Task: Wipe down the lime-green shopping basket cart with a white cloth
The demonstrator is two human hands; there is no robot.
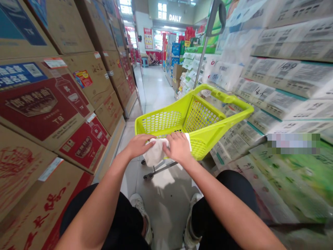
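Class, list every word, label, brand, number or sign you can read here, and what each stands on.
"DAILY": lit sign at the back.
"郎牌特曲": large red-printed carton, left.
"T8": same carton.
"9.9": handwritten on a wrapped pack, lower right.
Too small or blurred: price tags, red poster, other handwriting and print.
White cloth, yellow-green cart: nothing readable.

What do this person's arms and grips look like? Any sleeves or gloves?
The left arm and right arm are bare where they show: no sleeves, watch or bracelet. The left grip and right grip are ordinary hands, with fingers and thumbs and no gloves.
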